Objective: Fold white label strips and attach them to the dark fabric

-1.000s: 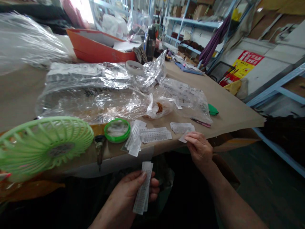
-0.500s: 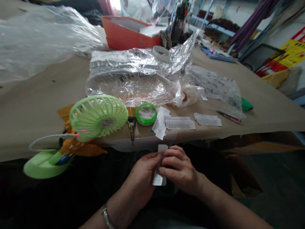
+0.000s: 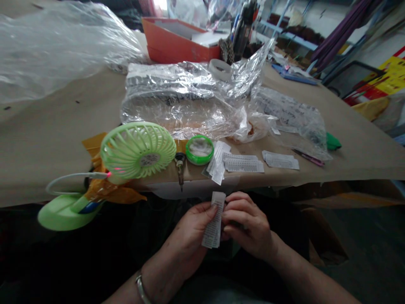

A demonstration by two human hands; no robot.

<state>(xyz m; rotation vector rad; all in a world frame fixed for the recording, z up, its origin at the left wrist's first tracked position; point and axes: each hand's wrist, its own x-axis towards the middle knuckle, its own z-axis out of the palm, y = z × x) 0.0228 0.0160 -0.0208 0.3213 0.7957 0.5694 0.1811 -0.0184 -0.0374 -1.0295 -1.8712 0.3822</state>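
Note:
Between the thumb and fingers of my left hand (image 3: pixel 193 230) is a narrow stack of white printed paper labels (image 3: pixel 213 223), held upright and slightly fanned. My right hand (image 3: pixel 248 221) is beside the stack, its curled fingertips at the right edge; whatever they pinch is hidden. Just beyond my hands, on the table edge, lie a loose fan of white strips (image 3: pixel 219 162), a spread pile of printed labels (image 3: pixel 243 163) and a smaller pile (image 3: pixel 280 160). A round green tub (image 3: pixel 199 150) with pale contents stands left of the strips.
A green fan (image 3: pixel 139 150) with a white cable is taped at the table edge, beside a pointed tool (image 3: pixel 180 171). Clear plastic bags (image 3: pixel 177 105), a tape roll (image 3: pixel 220 69) and an orange box (image 3: pixel 180 46) lie behind. A pink-handled slim tool (image 3: pixel 308 157) is at right.
My right fingers have moved off the face of the labels to their right edge, leaving more print showing. My left hand still holds the stack. The whole view has shifted slightly.

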